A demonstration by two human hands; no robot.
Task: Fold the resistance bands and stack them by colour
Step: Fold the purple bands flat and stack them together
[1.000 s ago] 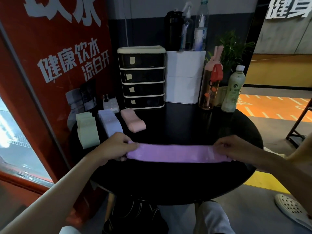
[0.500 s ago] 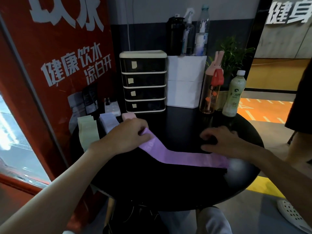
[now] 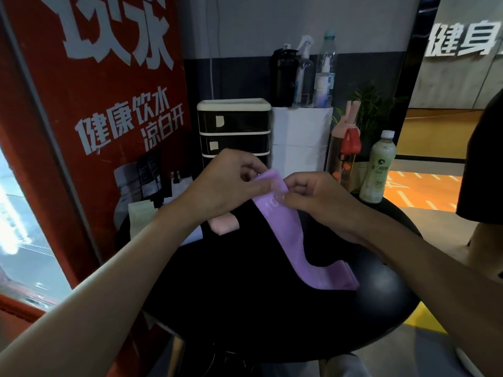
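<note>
**Item:** long lilac-purple flat elastic resistance band (image 3: 283, 229), printed with numerals near one end.

**Location:** you have its upper end raised above the round black table (image 3: 245, 308). The rest slopes down, and the far end lies flat on the tabletop towards your right.

**Left hand (image 3: 226, 186):** thumb and curled fingers pinch the top corner of the band.

**Right hand (image 3: 318, 200):** fingertips pinch the band's right edge just beside the numerals, close to your left hand.

**Already on the table:** a folded pale pink band (image 3: 224, 225) under your left wrist and a folded pale green band (image 3: 137, 213) at the left rim. Something pale between them is mostly hidden by your arm.

**Step in hand, as judged:** the first fold of the purple band.

**Handling notes:**
- Line up both long edges at the raised end before you carry it over, since soft elastic is likely to skew.
- Bring the pinched end down onto the end that lies flat, corner to corner.
- Press the crease with flat fingers so it does not spring open.
- No purple stack is visible, so start one in bare space beside the pink band, apart from it.
</note>
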